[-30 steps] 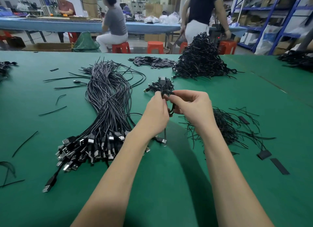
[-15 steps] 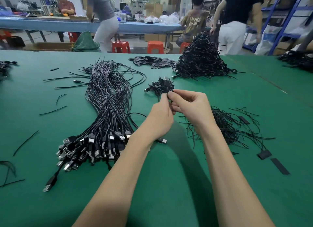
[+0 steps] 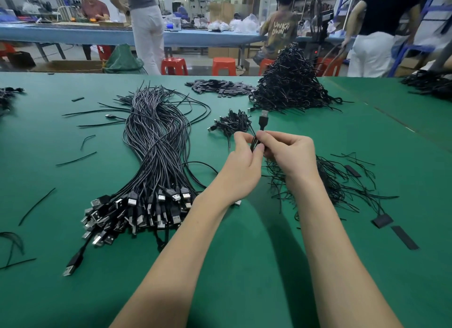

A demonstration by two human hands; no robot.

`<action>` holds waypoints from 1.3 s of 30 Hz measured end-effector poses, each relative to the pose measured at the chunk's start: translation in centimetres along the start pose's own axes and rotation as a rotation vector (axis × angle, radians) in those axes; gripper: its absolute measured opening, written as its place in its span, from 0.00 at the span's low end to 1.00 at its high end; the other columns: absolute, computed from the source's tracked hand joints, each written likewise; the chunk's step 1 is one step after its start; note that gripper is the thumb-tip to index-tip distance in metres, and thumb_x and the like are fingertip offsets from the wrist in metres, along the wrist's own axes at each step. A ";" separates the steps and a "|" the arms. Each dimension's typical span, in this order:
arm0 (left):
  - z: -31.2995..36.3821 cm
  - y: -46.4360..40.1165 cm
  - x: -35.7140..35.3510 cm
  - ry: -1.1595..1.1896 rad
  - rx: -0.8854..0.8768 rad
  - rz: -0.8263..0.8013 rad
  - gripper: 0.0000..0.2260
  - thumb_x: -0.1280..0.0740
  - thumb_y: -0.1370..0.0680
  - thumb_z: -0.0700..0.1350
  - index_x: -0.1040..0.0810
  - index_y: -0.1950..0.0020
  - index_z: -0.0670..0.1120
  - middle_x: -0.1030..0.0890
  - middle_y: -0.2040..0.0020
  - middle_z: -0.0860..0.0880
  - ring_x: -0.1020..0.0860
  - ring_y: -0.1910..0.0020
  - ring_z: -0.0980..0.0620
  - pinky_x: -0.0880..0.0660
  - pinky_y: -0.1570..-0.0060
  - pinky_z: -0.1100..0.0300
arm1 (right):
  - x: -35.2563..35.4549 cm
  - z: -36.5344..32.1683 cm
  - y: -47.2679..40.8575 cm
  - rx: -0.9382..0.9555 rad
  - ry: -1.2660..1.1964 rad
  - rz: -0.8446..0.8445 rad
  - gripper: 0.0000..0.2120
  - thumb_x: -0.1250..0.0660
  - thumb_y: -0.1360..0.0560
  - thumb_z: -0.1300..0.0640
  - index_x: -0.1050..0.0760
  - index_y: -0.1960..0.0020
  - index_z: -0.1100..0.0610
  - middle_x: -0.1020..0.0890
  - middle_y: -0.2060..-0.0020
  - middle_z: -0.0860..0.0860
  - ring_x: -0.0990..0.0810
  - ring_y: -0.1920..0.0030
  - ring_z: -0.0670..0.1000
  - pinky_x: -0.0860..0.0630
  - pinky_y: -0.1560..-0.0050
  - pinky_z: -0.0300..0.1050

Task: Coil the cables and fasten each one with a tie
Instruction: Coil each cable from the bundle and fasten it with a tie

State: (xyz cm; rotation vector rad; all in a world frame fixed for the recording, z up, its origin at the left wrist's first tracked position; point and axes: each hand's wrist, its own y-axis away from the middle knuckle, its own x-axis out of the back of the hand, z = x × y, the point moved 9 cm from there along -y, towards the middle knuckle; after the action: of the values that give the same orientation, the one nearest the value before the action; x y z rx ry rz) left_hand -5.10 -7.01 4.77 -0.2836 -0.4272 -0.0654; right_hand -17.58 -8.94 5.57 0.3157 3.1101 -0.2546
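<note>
**Black cable pinched in both your hands**

Black cable point(image 3: 255, 141) sits in the middle of the picture. Your left hand point(image 3: 241, 167) and right hand point(image 3: 292, 154) both pinch it. Its plug point(image 3: 264, 116) sticks up. The loose cable bunch point(image 3: 154, 141) lies at the left on the green table point(image 3: 244, 266).

I count one cable point(image 3: 263, 120) in my two hands, the left hand point(image 3: 241, 166) and right hand point(image 3: 292, 154). Uncoiled cables point(image 3: 156, 141) are too many to count, likewise the ties point(image 3: 330, 178). Coiled cables form two piles, a small pile point(image 3: 232, 124) and a big pile point(image 3: 291, 87); three red stools point(image 3: 223, 65) stand beyond.
</note>
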 end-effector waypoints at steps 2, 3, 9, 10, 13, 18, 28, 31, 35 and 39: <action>0.2 0.0 0.3 -0.034 -0.025 0.023 0.07 0.44 0.15 0.48 0.39 0.43 0.47 0.24 0.62 0.47 0.29 0.69 0.53 0.37 0.67 0.56 | -0.4 0.0 0.1 -0.012 -0.039 -0.030 0.05 0.21 0.28 0.58 0.14 0.62 0.52 0.15 0.70 0.48 0.20 0.71 0.43 0.23 0.66 0.34; 0.2 0.0 0.5 -0.062 -0.035 0.033 0.05 0.44 0.15 0.47 0.40 0.44 0.48 0.24 0.62 0.45 0.29 0.70 0.52 0.38 0.68 0.55 | -0.6 0.2 0.1 -0.028 -0.038 -0.062 0.05 0.22 0.27 0.57 0.14 0.61 0.53 0.16 0.71 0.47 0.20 0.71 0.44 0.23 0.67 0.34; -1.4 0.0 2.5 -0.160 0.018 0.074 0.03 0.47 0.15 0.45 0.39 0.46 0.46 0.21 0.57 0.37 0.28 0.66 0.42 0.31 0.62 0.47 | 1.3 2.1 -0.4 -0.026 0.773 -0.242 0.04 0.26 0.26 0.48 0.15 0.59 0.45 0.16 0.65 0.39 0.19 0.63 0.37 0.26 0.61 0.36; -1.7 0.0 2.7 -0.162 0.030 0.077 0.03 0.48 0.15 0.45 0.39 0.46 0.46 0.21 0.56 0.37 0.26 0.64 0.40 0.29 0.60 0.45 | 1.6 2.6 -0.2 -0.039 0.917 -0.283 0.03 0.25 0.27 0.50 0.16 0.59 0.43 0.16 0.63 0.38 0.18 0.59 0.38 0.24 0.57 0.38; -2.2 -0.2 2.9 -0.136 0.050 0.085 0.03 0.48 0.15 0.46 0.38 0.47 0.47 0.20 0.56 0.38 0.25 0.63 0.41 0.27 0.60 0.47 | 2.0 4.2 0.5 -0.166 1.047 -0.336 0.06 0.22 0.30 0.53 0.16 0.59 0.43 0.15 0.61 0.43 0.16 0.56 0.44 0.20 0.48 0.43; -2.9 -0.3 2.8 -0.093 0.059 0.093 0.04 0.46 0.15 0.47 0.37 0.49 0.49 0.25 0.62 0.45 0.32 0.68 0.50 0.32 0.65 0.54 | 2.1 4.2 0.4 -0.172 1.036 -0.229 0.08 0.25 0.30 0.57 0.16 0.64 0.45 0.15 0.62 0.47 0.17 0.59 0.47 0.20 0.52 0.43; -4.6 -0.8 3.3 0.040 0.156 0.146 0.07 0.48 0.17 0.47 0.35 0.54 0.53 0.25 0.61 0.49 0.30 0.65 0.50 0.31 0.62 0.52 | 0.9 0.9 -0.3 0.017 0.218 -0.169 0.02 0.24 0.25 0.61 0.15 0.55 0.54 0.13 0.64 0.48 0.16 0.64 0.44 0.22 0.60 0.35; -5.2 -1.1 3.2 0.199 0.198 0.152 0.07 0.45 0.17 0.45 0.34 0.54 0.52 0.26 0.62 0.51 0.32 0.68 0.53 0.33 0.65 0.56 | -0.4 -0.9 0.3 0.069 -0.233 -0.188 0.03 0.28 0.24 0.68 0.18 0.54 0.62 0.14 0.61 0.57 0.14 0.58 0.53 0.18 0.54 0.41; -4.9 -1.2 2.9 0.369 0.199 0.139 0.07 0.44 0.17 0.43 0.34 0.54 0.49 0.28 0.66 0.52 0.34 0.74 0.58 0.36 0.75 0.67 | -2.2 -2.3 1.2 0.192 -0.328 -0.247 0.05 0.28 0.25 0.70 0.19 0.54 0.61 0.13 0.56 0.57 0.14 0.50 0.58 0.18 0.45 0.49; -4.7 -1.1 3.0 0.375 0.190 0.139 0.08 0.43 0.15 0.44 0.33 0.54 0.48 0.27 0.65 0.52 0.33 0.75 0.60 0.35 0.75 0.68 | -2.6 -2.7 1.5 0.259 -0.272 -0.250 0.06 0.26 0.26 0.69 0.18 0.55 0.59 0.13 0.51 0.59 0.15 0.47 0.59 0.19 0.42 0.53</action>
State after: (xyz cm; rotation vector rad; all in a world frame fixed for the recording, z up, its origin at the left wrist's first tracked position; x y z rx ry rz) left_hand -0.59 -9.42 2.25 -0.1088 -0.0393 0.0576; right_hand -14.70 -7.53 8.02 -0.1041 2.8405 -0.6464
